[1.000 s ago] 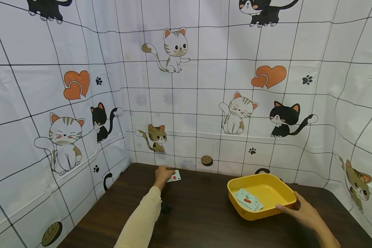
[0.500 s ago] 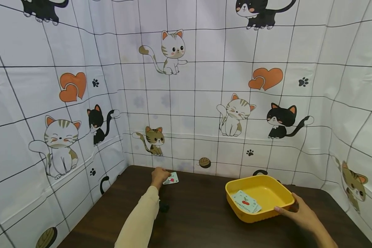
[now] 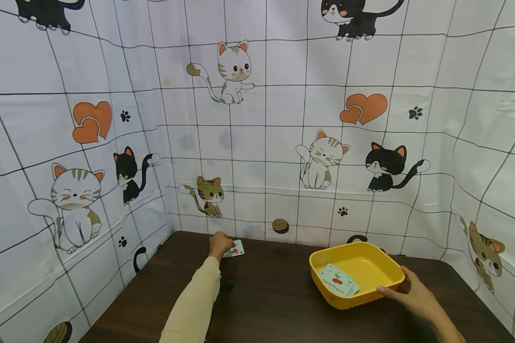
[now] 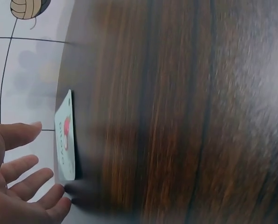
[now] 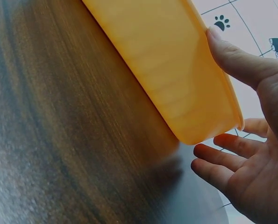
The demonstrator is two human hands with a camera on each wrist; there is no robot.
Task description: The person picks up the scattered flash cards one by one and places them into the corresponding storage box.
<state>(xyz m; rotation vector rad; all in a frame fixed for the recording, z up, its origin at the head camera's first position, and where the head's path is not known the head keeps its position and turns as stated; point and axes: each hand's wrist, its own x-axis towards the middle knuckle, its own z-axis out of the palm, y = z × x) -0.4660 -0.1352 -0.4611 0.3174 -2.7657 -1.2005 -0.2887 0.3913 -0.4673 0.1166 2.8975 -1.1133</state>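
Observation:
A pale green picture card [image 4: 65, 135] with a red fruit and the word "pitaya" lies on the dark wooden table at its far left. Beside it is my left hand [image 3: 220, 245], its thumb and fingers spread apart near the card's edge in the left wrist view. In the head view that hand covers part of the card. On the right stands a yellow plastic basin [image 3: 371, 267]. My right hand [image 3: 412, 296] holds its near right corner, thumb on the rim and fingers round the side. Inside the basin lie several overlapping cards [image 3: 338, 280], the top one reading "hawthorn".
A small dark object [image 3: 226, 285] sits beside the left forearm, partly hidden by the sleeve. White cat-print sheeting [image 3: 249, 200] hangs along the table's back and sides. The brown table [image 3: 274, 286] stretches between the two hands.
The head view has turned slightly, so everything sits a little further left. Against the table, both hands, the card and the basin stay nearly where they were.

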